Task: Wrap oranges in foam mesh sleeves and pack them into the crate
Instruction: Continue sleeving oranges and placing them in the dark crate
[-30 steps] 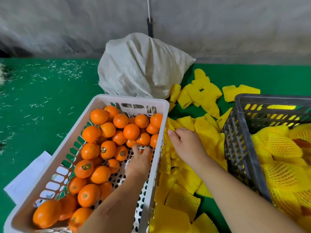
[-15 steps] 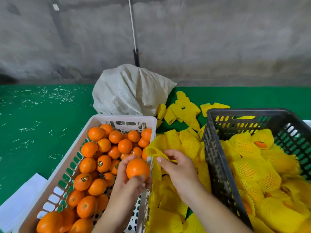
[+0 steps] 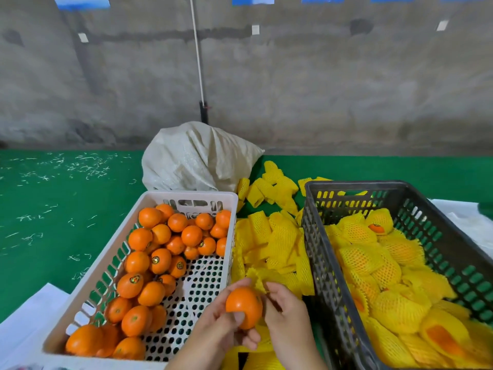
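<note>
orange gripped in left hand, touching right hand.

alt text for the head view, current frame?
Left hand holds a bare orange; right hand pinches a yellow foam sleeve beside it, between a white basket of oranges and a dark crate of wrapped ones.

Bright orange oranges in a white perforated basket, yellow foam mesh sleeves with a netted diamond pattern, dark grey slotted crate, green table cover flecked white, off-white sack, mottled grey wall.
</note>
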### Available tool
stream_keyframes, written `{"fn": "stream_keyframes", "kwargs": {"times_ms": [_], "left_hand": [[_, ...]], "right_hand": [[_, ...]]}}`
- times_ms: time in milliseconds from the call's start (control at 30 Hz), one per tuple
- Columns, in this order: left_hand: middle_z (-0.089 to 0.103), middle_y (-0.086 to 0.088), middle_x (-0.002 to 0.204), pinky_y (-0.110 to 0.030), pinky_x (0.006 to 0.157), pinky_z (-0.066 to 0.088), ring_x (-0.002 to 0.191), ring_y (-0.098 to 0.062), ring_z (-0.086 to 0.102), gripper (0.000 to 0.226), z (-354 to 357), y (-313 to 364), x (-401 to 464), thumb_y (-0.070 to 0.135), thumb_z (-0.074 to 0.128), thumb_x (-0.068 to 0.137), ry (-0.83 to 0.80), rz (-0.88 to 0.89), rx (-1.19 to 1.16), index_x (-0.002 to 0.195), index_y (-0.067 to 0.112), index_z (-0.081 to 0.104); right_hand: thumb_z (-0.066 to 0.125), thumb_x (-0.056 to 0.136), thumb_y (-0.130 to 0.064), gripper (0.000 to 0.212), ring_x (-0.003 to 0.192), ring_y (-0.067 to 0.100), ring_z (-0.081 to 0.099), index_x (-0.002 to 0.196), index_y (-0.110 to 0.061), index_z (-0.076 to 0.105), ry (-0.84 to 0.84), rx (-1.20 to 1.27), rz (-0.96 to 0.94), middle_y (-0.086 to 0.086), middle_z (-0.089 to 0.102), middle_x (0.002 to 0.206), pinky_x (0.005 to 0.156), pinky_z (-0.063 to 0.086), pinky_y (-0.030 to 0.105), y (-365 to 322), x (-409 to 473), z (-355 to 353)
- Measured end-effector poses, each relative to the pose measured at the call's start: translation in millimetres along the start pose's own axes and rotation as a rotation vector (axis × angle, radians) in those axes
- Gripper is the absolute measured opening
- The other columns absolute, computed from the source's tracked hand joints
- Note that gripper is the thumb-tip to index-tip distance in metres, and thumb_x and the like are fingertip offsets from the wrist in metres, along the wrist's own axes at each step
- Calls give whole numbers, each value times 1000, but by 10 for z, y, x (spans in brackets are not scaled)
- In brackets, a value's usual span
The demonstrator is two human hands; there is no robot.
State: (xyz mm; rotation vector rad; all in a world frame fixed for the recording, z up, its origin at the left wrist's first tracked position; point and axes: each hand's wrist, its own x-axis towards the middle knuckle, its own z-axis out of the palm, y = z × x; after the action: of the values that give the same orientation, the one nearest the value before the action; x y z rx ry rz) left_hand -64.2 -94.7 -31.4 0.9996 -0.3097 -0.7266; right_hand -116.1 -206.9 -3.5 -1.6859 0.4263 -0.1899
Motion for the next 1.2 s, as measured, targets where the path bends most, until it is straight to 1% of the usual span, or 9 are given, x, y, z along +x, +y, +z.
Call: {"fn": "stream_keyframes", "kwargs": {"times_ms": [67, 367, 433, 567, 700, 800, 933, 1067, 1200], "left_hand": [[70, -26, 111, -37, 60, 60, 71, -37, 67, 80, -191, 76, -42, 29, 100, 62, 8, -77, 7, 135, 24, 68], [73, -17, 109, -43, 67, 61, 81, -35, 71, 97, -167, 194, -109, 24, 92, 58, 141, 67, 29, 144, 38, 48], [76, -18, 100, -44, 62, 63, 78, -35, 75, 103, -206, 137, -55, 11, 79, 46, 197, 44, -24, 142, 28, 46], [76, -19, 101, -41, 73, 60, 77, -35, 70, 78, -245, 91, -267, 25, 73, 94, 134, 42, 281, 157, 44, 31], [70, 13, 123, -28, 60, 50, 62, -17, 55, 88, -183, 35, -293, 31, 90, 78, 197, 173, 535, 152, 45, 44], [58, 0, 105, -21, 62, 44, 69, -8, 53, 67, -191, 27, -302, 46, 87, 74, 270, 312, 683, 136, 37, 64], [71, -2, 102, -23, 70, 54, 83, -12, 69, 51, -232, 82, -301, 54, 82, 75, 439, 263, 474, 120, 33, 71], [75, -5, 95, -26, 68, 56, 78, -15, 66, 23, -271, 131, -273, 23, 72, 95, 404, 223, 381, 116, 31, 69], [62, -10, 87, -38, 75, 52, 80, -25, 56, 52, -317, 170, -315, 12, 70, 81, 282, 152, 196, 124, 40, 63]], "right_hand": [[68, 95, -14, 28, 103, 18, 68, 91, -42, 67, 139, -78, -74, -8, 73, 98, 79, 49, 16, 74, 24, -63], [61, 99, -10, 22, 70, 12, 68, 99, -32, 64, 196, -189, -294, -13, 63, 99, 59, 55, 18, -45, -195, 31], [61, 100, -11, 20, 77, 8, 67, 101, -31, 64, 205, -217, -318, -10, 64, 101, 61, 53, 15, -69, -208, 46], [62, 100, -16, 15, 99, 5, 59, 110, -26, 67, 239, -467, -441, -16, 61, 108, 80, 53, 26, -110, -196, -61], [62, 98, -12, 17, 103, 10, 57, 110, -25, 66, 255, -613, -545, -14, 61, 109, 83, 51, 29, -173, -251, -124], [64, 96, -8, 17, 98, 10, 57, 108, -21, 67, 196, -647, -601, -11, 61, 107, 79, 50, 26, -219, -302, -116], [70, 90, -5, 17, 87, 13, 59, 102, -16, 69, 147, -668, -631, -8, 62, 97, 69, 53, 33, -226, -321, -169], [66, 93, -17, 18, 99, 6, 56, 109, -24, 65, 46, -577, -615, -15, 58, 106, 81, 51, 28, -157, -417, 93], [67, 91, -16, 27, 112, 11, 50, 116, -26, 63, 135, -533, -605, -12, 49, 117, 92, 45, 25, -48, -410, 215]]}}
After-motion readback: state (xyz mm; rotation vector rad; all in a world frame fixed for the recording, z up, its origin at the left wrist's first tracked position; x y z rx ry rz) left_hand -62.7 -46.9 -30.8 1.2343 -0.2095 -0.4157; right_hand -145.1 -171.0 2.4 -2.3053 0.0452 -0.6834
